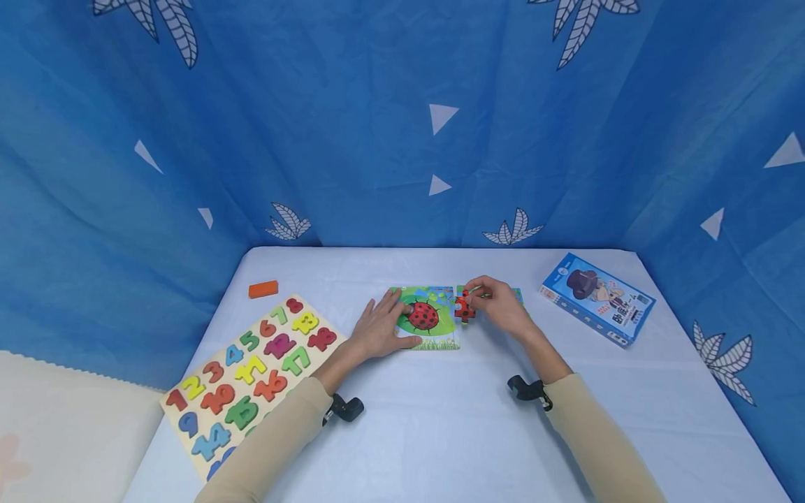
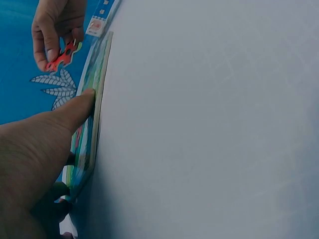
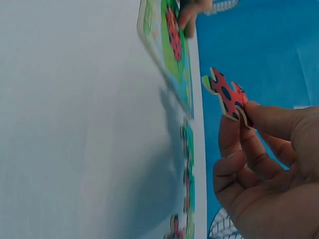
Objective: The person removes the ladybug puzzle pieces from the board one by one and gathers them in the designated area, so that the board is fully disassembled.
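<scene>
A ladybug picture puzzle board (image 1: 445, 334) lies near the middle of the table. My left hand (image 1: 379, 330) rests on its left side with fingers spread, the thumb along the near edge in the left wrist view. Between thumb and fingertips, my right hand (image 1: 499, 306) pinches a red jigsaw piece (image 3: 228, 95) with black spots, held above the table just right of the board. Behind that hand lie more green-edged puzzle pieces (image 3: 188, 164), partly hidden by it in the head view.
A wooden number board (image 1: 201, 419) with colored numerals lies at the left, partly under the left forearm. Beyond it is an orange block (image 1: 263, 289). A blue box (image 1: 597, 299) with a cartoon figure lies at the right. Blue curtain (image 1: 377, 140) hangs behind the table.
</scene>
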### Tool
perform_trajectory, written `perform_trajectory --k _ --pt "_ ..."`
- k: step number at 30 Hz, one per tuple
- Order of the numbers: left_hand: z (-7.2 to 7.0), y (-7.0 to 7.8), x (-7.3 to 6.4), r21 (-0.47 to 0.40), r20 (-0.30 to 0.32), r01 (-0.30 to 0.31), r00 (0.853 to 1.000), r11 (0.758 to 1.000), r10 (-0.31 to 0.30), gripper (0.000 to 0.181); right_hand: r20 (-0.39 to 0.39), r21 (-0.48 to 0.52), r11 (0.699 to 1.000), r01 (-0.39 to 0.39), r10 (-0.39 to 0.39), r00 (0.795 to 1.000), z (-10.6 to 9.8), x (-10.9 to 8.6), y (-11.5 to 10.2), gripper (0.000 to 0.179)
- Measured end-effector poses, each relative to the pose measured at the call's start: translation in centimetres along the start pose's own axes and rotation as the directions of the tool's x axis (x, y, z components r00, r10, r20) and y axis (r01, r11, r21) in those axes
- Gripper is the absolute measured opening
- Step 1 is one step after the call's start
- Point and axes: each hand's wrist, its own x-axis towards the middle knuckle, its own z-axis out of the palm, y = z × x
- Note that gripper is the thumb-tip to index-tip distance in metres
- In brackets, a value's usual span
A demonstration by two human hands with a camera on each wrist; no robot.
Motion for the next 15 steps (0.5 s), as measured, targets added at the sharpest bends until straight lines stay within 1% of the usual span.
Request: perform_trajectory --k 3,5,11,15 --pt "0.0 0.0 -0.1 -0.011 -0.002 0.0 1.0 1.0 0.0 0.065 -0.006 -0.035 0.997 -0.062 0.062 0.998 -1.2 -0.2 0.7 0.022" --pt "0.1 0.0 -0.1 -0.011 0.0 0.0 1.0 1.0 0.0 0.065 -0.012 -0.064 0.994 -0.09 0.089 0.996 -1.8 -0.3 1.1 0.024" --pt "0.0 0.0 -0.1 -0.019 -0.005 -0.009 1.0 1.0 0.008 0.065 -0.04 -0.142 0.984 -0.109 0.104 0.994 -3.1 -0.4 2.6 0.023" --pt "0.0 0.0 -0.1 -0.016 -0.001 -0.007 1.0 1.0 0.007 0.066 -0.027 -0.178 0.976 -0.125 0.122 0.992 -3.5 -0.3 3.1 0.023"
